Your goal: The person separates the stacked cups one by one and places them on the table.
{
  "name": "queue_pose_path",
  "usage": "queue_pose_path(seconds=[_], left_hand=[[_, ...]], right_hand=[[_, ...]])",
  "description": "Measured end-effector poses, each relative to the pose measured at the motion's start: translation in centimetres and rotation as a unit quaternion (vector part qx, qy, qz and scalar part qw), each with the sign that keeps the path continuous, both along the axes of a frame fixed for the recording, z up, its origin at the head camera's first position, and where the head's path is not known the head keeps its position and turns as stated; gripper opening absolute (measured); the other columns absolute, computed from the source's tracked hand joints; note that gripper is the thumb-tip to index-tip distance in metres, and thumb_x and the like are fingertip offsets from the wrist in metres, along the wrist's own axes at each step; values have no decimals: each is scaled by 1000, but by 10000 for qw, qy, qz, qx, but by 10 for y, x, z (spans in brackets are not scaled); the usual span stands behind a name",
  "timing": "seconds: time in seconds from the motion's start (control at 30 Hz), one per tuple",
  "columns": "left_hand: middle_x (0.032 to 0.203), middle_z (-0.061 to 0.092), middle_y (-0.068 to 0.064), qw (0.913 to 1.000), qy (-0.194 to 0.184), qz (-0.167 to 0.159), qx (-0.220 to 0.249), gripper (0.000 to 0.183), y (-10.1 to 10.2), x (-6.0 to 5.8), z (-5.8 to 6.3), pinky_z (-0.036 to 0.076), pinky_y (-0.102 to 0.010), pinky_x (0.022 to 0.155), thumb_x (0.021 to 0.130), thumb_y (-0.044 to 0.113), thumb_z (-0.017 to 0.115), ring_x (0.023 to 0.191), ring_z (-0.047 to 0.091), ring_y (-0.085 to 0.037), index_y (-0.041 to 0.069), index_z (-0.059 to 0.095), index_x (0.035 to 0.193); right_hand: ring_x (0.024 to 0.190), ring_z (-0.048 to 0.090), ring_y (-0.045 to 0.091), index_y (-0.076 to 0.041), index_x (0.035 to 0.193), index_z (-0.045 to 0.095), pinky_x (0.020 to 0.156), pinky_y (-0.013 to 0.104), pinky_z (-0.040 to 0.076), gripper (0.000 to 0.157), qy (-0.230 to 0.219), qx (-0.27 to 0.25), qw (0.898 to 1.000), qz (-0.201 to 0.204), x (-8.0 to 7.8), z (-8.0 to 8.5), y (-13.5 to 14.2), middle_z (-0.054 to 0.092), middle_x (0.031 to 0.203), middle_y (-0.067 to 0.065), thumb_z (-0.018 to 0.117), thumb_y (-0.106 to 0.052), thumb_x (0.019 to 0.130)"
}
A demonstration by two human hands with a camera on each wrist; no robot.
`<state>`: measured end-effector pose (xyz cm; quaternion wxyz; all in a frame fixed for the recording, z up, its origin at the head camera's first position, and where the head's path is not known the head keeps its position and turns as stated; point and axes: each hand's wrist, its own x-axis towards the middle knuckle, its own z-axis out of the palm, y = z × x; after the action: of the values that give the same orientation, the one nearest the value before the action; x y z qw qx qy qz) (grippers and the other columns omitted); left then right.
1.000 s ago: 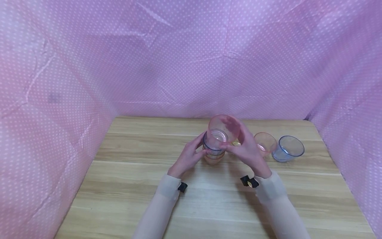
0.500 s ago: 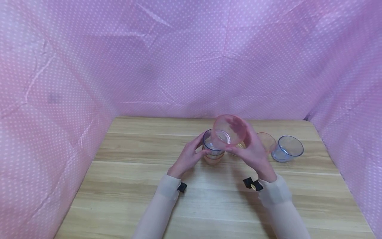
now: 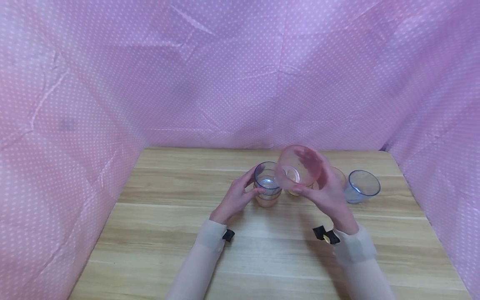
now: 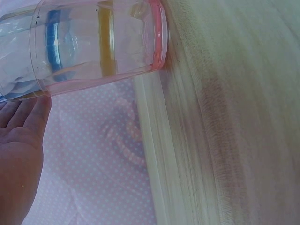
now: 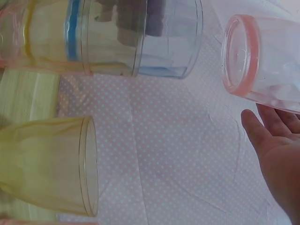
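While the left hand [image 3: 238, 196] steadies the nested cup stack [image 3: 267, 196], its fingers are curled round the upper wall near the blue rim. The stack stands upright on the worktop [image 3: 150, 233], its bands running pink, yellow and blue from the bottom up. Just to the right of the stack is a clear yellow-tinted cup [image 5: 47, 164]. Above that, beside the stack's mouth and apart from it, the raised pink cup [image 3: 296, 162] is clamped in the fingers of the right hand [image 3: 331, 198], thumb on the near side. Farther right of the stack come a second pink cup [image 3: 340, 176], partly hidden by the hand, and, rightmost, a blue-rimmed tumbler [image 3: 361, 187]. These thin, clear-walled cups look light and fairly stiff, probably plastic, though glass cannot be ruled out; smooth sides may slip. A broad hold round the outer wall, thumb opposite fingers, seems best for the raised cup, with the stack braced just under its top rim.
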<state>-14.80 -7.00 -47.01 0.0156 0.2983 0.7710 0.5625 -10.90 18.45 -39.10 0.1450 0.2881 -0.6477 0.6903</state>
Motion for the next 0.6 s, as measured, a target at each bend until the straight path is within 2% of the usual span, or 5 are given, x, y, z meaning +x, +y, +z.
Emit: queue_pose_path(seconds=[0.2,0.37,0.6], left_hand=[[160,45,-10,10000,5,-8,38,72,0,0,-1,39,-30,119,97,20,71,143,48,-29,7,38,160],[160,45,-9,10000,-27,6,51,70,0,1,-1,38,-28,119,97,15,71,143,48,-28,7,39,159],[159,46,-10,9999,-76,66,24,69,0,1,-1,38,-27,119,97,13,71,142,49,-28,5,40,158]], right_hand=[[137,52,28,12,148,43,118,34,42,93,139,-184,9997,-114,4,1,7,57,145,23,93,-7,73],[138,51,27,11,148,42,119,34,41,92,143,-313,9994,-95,6,0,16,57,146,19,93,-6,74],[137,53,27,11,148,41,118,33,43,91,121,-517,9985,-139,12,-2,27,58,146,18,91,4,72]])
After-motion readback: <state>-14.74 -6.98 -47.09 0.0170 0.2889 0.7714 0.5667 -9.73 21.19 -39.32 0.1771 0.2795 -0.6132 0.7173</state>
